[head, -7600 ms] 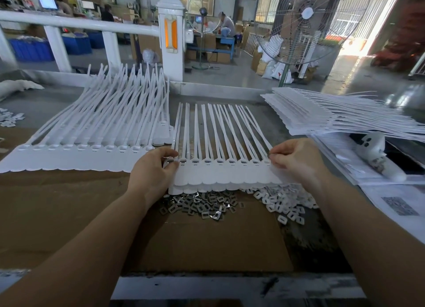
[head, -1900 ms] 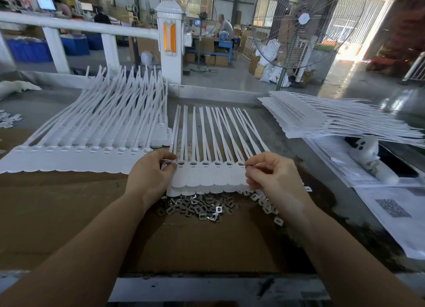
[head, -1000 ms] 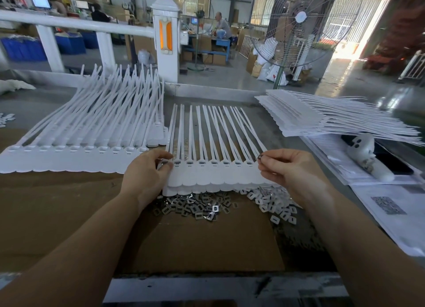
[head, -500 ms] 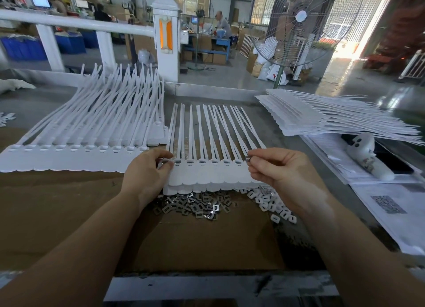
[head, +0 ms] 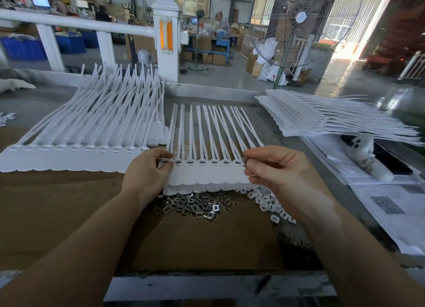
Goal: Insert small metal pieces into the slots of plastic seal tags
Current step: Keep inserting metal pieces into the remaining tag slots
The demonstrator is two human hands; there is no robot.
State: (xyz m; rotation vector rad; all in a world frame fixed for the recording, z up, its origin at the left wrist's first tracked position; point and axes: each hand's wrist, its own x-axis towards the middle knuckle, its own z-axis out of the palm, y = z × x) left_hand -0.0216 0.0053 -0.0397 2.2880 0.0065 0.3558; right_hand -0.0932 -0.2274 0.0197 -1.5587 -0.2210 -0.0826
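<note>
A strip of joined white plastic seal tags [head: 207,175] lies in front of me, its long tails fanning away. My left hand [head: 147,171] grips the strip's left end, thumb and fingers curled at the first slot. My right hand [head: 273,168] pinches a small metal piece [head: 244,161] at a slot near the strip's right end. Several slots between my hands show metal inside. A heap of loose metal pieces [head: 195,204] lies just below the strip on the brown cardboard [head: 69,214].
A long row of white tags [head: 80,150] lies to the left. Stacked tag sheets [head: 322,120] sit at the right, above papers and a white figurine [head: 365,155]. White plastic clips [head: 269,203] lie under my right wrist. A standing fan [head: 296,24] rises beyond the table.
My right hand dipped toward the loose pieces, came back up with one, and has shifted left along the strip to another slot. My left hand has stayed on the strip's left end.
</note>
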